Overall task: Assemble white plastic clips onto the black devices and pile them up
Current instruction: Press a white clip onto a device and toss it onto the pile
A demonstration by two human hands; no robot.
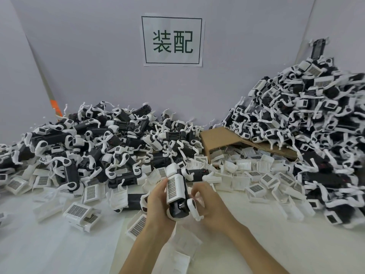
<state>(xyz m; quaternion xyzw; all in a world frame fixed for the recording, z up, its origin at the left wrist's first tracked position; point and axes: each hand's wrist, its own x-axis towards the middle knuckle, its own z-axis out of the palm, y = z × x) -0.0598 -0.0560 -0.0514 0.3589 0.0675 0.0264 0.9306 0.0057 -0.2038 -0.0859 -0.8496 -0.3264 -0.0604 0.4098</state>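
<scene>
At 6 o'clock above tabletop (49,254): black device (178,209), white clip (174,186) on top. Grip of left hand (158,202) wraps its left side; grip of right hand (210,206) pinches its right side. At 3 o'clock, heap (316,135) of clipped devices.

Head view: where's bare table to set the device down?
Bare table near-left, between scattered clips and the left hand holding the device; another patch near-right below the right pile. Crowded: left pile, loose clips below the cardboard.

A white table (43,254) bears black devices (88,139), loose white clips (244,166) and cardboard (219,138).
</scene>
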